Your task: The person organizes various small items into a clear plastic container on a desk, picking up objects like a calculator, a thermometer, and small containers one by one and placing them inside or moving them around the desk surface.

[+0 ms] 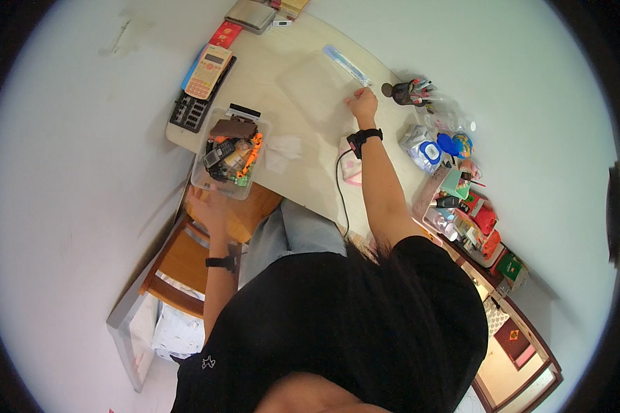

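My left hand [206,206] is at the near edge of a clear plastic box [247,190], which juts past the table edge; its fingers seem to grip the rim or underside. Inside the box lie a dark keypad phone [219,153], a brown wallet-like item [232,128], an orange jointed strip [250,155] and small green parts. My right hand [362,106], its fingers curled, is over the table beside a faint, see-through flat sheet or lid [312,85]. Whether it pinches the edge is unclear. Just beyond lies a long clear packet with blue print [347,64].
On the pale table [268,62] are a calculator [208,72] on a dark keyboard-like item [191,111], a white tissue [283,152], a pink-and-white cloth [350,165], a pen holder [404,93], a wipes pack [423,149] and a filled bin [429,199]. A wooden chair [183,263] stands left.
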`<state>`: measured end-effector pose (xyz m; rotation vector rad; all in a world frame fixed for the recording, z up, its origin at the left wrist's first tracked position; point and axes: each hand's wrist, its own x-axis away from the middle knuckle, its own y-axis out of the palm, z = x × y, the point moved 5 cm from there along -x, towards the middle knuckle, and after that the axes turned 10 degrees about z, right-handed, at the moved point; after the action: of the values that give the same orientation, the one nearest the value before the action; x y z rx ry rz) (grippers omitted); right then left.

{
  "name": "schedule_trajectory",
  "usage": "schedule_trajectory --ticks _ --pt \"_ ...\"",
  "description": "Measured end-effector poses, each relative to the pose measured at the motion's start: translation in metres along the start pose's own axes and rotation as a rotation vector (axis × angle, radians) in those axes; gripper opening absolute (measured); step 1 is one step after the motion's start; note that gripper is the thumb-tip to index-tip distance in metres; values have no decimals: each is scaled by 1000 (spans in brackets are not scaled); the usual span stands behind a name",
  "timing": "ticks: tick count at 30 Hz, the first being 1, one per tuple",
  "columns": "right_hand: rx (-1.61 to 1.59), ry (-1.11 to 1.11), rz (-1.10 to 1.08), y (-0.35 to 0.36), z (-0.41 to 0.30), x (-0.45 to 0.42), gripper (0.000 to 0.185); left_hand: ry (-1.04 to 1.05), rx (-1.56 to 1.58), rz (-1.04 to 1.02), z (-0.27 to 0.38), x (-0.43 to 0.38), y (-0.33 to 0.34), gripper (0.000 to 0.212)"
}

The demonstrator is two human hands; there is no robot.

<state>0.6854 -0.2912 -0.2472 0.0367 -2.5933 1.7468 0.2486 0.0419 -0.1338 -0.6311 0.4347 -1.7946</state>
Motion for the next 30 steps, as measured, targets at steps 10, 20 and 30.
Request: schedule_trajectory --ticks 10,20,30 --pt "-1322 367 24 -40 -39 29 16 -119 147 -428 -75 -18 19 62" --pt "-1174 121 -677 -77 -143 56 21 -289 249 -490 -12 -22 -8 58" --pt "-816 -469 -630 -1 -277 144 15 -319 271 -180 -49 -10 -7 67"
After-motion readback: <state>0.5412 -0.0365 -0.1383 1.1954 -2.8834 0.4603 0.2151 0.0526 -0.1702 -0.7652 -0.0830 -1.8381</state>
